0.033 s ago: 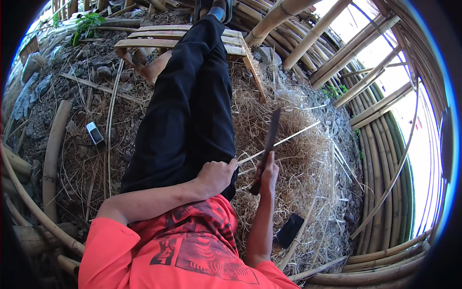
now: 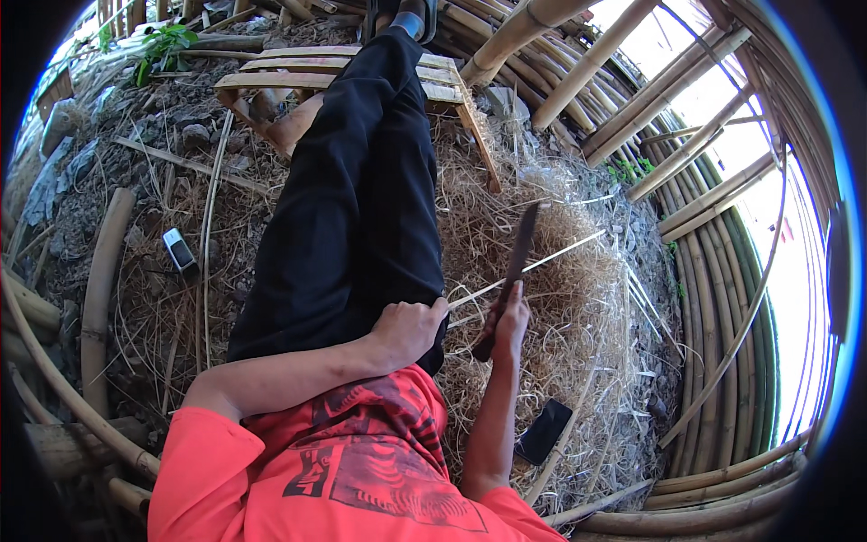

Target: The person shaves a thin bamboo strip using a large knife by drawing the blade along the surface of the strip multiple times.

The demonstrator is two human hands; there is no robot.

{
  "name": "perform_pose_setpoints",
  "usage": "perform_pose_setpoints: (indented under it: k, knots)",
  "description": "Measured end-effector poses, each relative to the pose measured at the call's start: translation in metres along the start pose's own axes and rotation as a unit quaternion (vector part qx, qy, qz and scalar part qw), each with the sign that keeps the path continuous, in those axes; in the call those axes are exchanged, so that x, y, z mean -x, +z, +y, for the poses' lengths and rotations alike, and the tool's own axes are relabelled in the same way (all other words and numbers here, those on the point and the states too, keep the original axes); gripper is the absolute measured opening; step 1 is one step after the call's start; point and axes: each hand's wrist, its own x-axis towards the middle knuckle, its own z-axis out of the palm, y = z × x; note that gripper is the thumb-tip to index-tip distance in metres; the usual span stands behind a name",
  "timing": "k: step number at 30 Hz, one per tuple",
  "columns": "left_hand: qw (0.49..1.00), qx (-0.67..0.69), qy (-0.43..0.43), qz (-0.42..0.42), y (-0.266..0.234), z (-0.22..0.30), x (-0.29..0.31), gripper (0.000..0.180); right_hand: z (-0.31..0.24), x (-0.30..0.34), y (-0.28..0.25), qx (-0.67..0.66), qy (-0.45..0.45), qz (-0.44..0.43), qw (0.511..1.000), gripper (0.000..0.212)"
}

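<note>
My left hand [image 2: 408,334] is closed on a thin, pale bamboo strip [image 2: 567,247] beside my right thigh. The strip runs out to the right and slightly away from me. My right hand [image 2: 509,323] is wrapped round the handle of a long, dark-bladed knife [image 2: 521,242], its tip pointing away from me. The blade crosses the strip; whether the edge touches it I cannot tell. Below both lies a thick heap of curly bamboo shavings [image 2: 560,316].
My outstretched legs in black trousers [image 2: 339,217] rest across a low slatted bamboo bench [image 2: 275,81]. A dark phone [image 2: 545,432] lies right of my forearm, a small white-and-black device [image 2: 179,249] on the left ground. Bamboo poles [image 2: 709,343] line the right side.
My right hand and the knife have shifted slightly to the right along the strip. The strip's far end has moved a little right. My left hand has barely moved.
</note>
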Motion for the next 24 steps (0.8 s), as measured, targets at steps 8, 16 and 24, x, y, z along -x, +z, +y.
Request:
perform_pose_setpoints:
  k: [8,16,24]
  knots:
    - [1.000,-0.031,0.004,0.001,0.003,-0.004,0.002,0.018,0.015,0.004,0.011,0.005,0.008,-0.019,1.000,0.065]
    - [0.998,-0.062,0.029,0.016,0.005,0.002,0.001,0.013,-0.008,-0.038,-0.014,0.028,0.011,0.029,0.999,0.065]
    - [0.996,-0.088,0.031,0.001,0.006,-0.002,0.005,0.007,0.003,-0.028,-0.010,0.031,0.053,0.006,0.998,0.064]
